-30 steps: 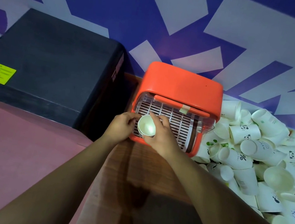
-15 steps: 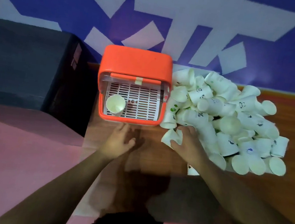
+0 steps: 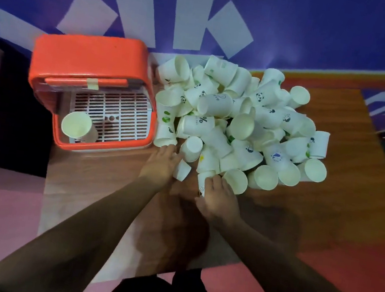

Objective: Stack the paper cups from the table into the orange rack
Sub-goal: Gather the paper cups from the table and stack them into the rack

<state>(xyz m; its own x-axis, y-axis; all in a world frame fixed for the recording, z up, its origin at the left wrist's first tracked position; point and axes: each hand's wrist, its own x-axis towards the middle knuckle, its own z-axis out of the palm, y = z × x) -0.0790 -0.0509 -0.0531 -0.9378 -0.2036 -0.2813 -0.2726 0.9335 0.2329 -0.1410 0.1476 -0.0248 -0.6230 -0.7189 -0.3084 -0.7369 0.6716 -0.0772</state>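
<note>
One cup (image 3: 76, 125) is seen standing in the orange rack (image 3: 92, 62), mouth up, long axis upright, on the white grille (image 3: 117, 110) at the near left corner. Whether it is a single cup or a nested few cannot be told. Everything else remains outside: a large loose pile of cups (image 3: 241, 125) on the wooden table (image 3: 343, 191), just right of the rack. The task is judged barely begun, with nearly all of the stacking left.

The pile is disordered. Cups are found lying on their sides with long axes in every direction; several along the near edge show open mouths turned toward the camera, others show their bases.

Right hand (image 3: 218, 199): closed around a cup (image 3: 202, 184) at the pile's near edge. That cup lies tilted, its printed side showing at the thumb side of the grasp, its far end pointing into the pile. How firmly it is held cannot be told.

Left hand (image 3: 161, 163): fingers reaching forward, loosely spread, nothing clearly held. A small cup (image 3: 182, 171) lies just right of these fingertips, on its side; another cup (image 3: 192, 148) sits just beyond them. Contact cannot be confirmed through the blur.

The rack lies well left of both grasps, its open front facing the person.
</note>
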